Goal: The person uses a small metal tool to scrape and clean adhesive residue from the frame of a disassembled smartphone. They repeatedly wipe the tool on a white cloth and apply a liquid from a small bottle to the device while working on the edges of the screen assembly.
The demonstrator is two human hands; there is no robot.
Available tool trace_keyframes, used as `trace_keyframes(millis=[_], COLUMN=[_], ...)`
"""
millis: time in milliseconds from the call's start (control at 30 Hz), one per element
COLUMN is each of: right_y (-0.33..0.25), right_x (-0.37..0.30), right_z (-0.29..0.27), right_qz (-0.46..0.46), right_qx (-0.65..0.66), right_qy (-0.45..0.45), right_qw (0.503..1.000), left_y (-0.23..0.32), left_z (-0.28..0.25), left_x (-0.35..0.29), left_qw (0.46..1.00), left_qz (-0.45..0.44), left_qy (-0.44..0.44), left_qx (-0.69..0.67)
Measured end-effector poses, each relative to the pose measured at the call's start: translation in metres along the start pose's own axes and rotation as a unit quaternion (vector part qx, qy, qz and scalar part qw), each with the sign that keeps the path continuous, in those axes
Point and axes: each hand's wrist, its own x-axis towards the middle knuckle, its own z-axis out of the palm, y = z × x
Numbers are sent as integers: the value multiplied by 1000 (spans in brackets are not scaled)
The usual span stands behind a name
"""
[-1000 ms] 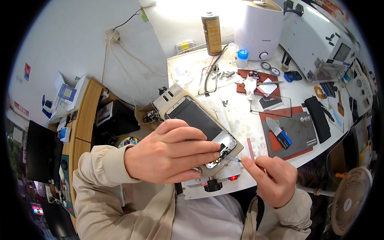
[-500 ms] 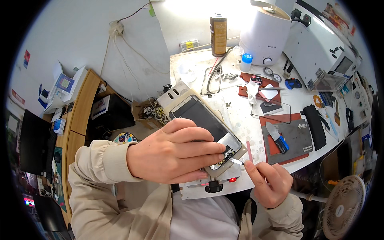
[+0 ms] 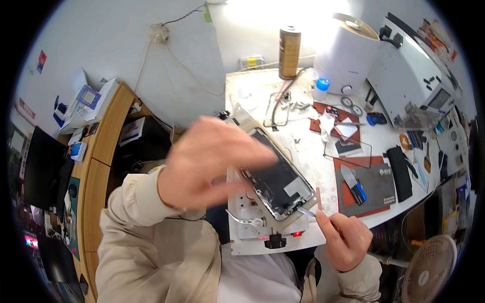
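Observation:
A phone screen assembly (image 3: 277, 177), dark with a pale square patch and a metal-edged frame, lies tilted on a small bench fixture (image 3: 242, 230) with a black knob and red lights. My left hand (image 3: 212, 164) is raised over the left side of the assembly, smeared by motion; whether its fingers hold anything cannot be made out. Pinched in my right hand (image 3: 346, 240) is a thin metal blade tool (image 3: 306, 211), its tip at the lower right end of the assembly. A pale curved lever (image 3: 245, 219) sticks out at the fixture's left.
On the white table (image 3: 323, 189) a utility knife (image 3: 353, 184) lies over grey and red mats (image 3: 376, 179). Behind stand a spray can (image 3: 289, 53), a blue-capped bottle (image 3: 321, 88), a white humidifier (image 3: 348, 55) and a white machine (image 3: 411, 76). A fan (image 3: 429, 272) stands at lower right.
My left hand has come off the screen assembly and moved up and left, uncovering its lower part. My right hand keeps the blade tool at the lower end. The whole view has shifted slightly.

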Motion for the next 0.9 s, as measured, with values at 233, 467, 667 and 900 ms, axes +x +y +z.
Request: trace_keyframes(millis=[233,467,667,900], right_y=[-4,-14,-12,-20], right_x=[3,9,13,16], right_z=[5,-4,-3,-10], right_qz=[2,15,-21,-3], right_qx=[14,-3,-24,-24], right_qy=[19,36,39,22], right_qw=[1000,999,999,999], left_y=[-151,-191,-210,-192], left_z=[21,87,103,119], left_x=[-89,-94,-97,-93], left_qw=[914,908,835,907], left_qz=[-301,-359,-442,-312], left_qy=[247,188,258,187], left_qx=[-112,-108,-200,-212])
